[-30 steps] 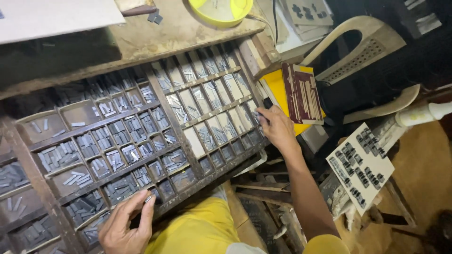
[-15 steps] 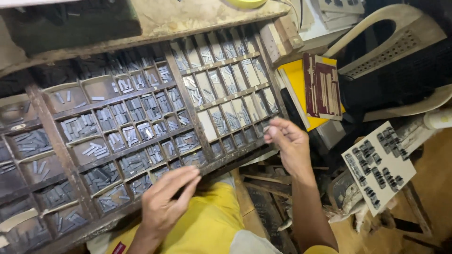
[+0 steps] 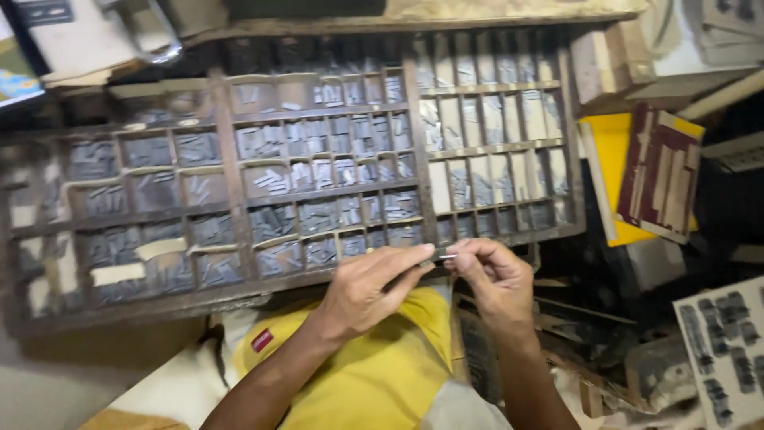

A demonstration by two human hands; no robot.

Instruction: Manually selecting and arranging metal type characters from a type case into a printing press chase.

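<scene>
My two hands meet just below the front rail of the type case. My right hand (image 3: 495, 279) has its thumb and forefinger pressed together on a thin sliver of metal type (image 3: 448, 256), a small pale piece that pokes out toward my left. My left hand (image 3: 372, 288) reaches across to it, fingers stretched long and flat with the tips closed against the other end of the same piece, so both sets of fingertips pinch it between them. How much of the sliver lies under my left fingertips I cannot tell.

Right above my fingers runs the dark wooden front edge of the type case (image 3: 239, 295), a wide shallow tray split by thin slats into many small compartments. Most compartments hold grey metal sorts (image 3: 274, 220) lying in loose heaps; the narrow ones up and to the right of my right hand hold taller pale pieces.

Under my wrists lies my yellow shirt (image 3: 374, 374), with a small red tag (image 3: 261, 340) just beside my left forearm.

Off to the right of my right hand, beyond the case's end, a dark red wooden frame (image 3: 660, 171) rests tilted on a yellow sheet (image 3: 609, 151). Lower right, well apart from my hands, sits a white card (image 3: 728, 350) with rows of dark type blocks on it.
</scene>
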